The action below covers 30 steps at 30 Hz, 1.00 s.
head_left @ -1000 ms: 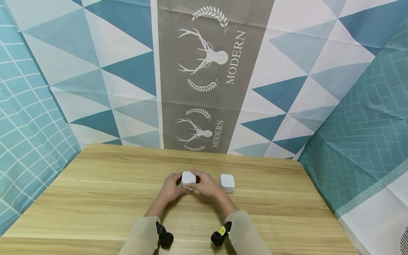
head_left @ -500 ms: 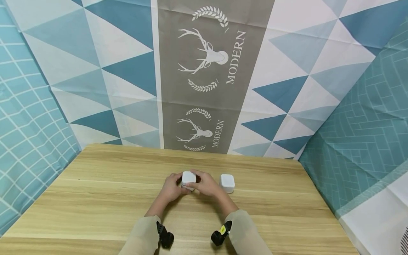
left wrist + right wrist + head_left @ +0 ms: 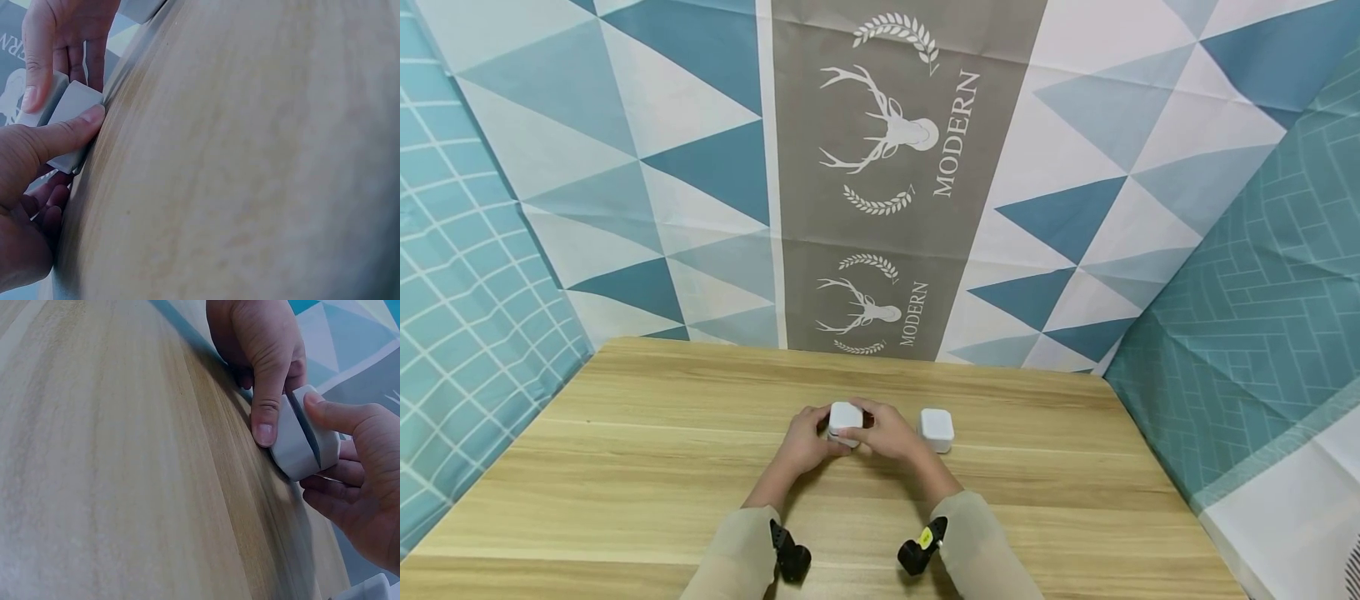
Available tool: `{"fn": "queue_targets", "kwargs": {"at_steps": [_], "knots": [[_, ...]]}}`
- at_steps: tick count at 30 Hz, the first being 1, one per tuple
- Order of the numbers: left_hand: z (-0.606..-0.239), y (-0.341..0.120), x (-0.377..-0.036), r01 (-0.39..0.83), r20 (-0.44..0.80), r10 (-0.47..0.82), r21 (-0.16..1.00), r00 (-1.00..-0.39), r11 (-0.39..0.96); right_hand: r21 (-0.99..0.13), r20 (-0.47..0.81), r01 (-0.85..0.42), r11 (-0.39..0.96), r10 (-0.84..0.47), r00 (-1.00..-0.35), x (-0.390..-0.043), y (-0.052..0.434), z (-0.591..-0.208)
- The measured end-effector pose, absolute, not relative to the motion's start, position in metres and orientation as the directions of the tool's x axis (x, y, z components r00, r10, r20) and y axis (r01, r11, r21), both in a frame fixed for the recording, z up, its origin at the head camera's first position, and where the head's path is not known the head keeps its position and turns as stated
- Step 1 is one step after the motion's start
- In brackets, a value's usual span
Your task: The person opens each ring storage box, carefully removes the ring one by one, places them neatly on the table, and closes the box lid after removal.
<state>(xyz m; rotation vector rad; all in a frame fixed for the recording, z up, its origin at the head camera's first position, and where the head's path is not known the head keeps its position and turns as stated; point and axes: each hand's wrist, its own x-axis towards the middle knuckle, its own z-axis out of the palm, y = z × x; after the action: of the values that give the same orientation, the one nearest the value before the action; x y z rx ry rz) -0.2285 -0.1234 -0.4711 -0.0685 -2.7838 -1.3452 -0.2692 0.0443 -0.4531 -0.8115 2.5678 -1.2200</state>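
White, rounded-square plastic box point(image 3: 844, 419) sits mid-table on the pale wooden tabletop point(image 3: 625, 467), pinched between your left hand point(image 3: 805, 440) and right hand point(image 3: 889, 435), so you seem to be prising its lid apart, which likely needs thumbs at the seam.

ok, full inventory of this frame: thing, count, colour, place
held box: 1, white, mid-table, between both hands; a seam shows along it in the right wrist view
second box: 1, white, on the table just right of the hands, untouched
table: 1, light wood, fills the foreground
backdrop cloth: 1, blue, white and grey, deer print, behind the table
wrist cameras: 2, black, one on each forearm
sleeves: 2, beige, bottom edge
left hand: 1, grips the held box
right hand: 1, grips the held box
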Motion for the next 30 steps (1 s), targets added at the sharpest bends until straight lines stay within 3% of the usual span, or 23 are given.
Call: {"fn": "queue_targets", "kwargs": {"at_steps": [30], "knots": [[-0.4725, -0.1237, -0.2302, 0.046, 0.054, 0.005, 0.798, -0.999, 0.601, -0.791, 0.061, -0.381, 0.478, -0.558, -0.828, -0.2726, 0.0455, -0.4538]]}}
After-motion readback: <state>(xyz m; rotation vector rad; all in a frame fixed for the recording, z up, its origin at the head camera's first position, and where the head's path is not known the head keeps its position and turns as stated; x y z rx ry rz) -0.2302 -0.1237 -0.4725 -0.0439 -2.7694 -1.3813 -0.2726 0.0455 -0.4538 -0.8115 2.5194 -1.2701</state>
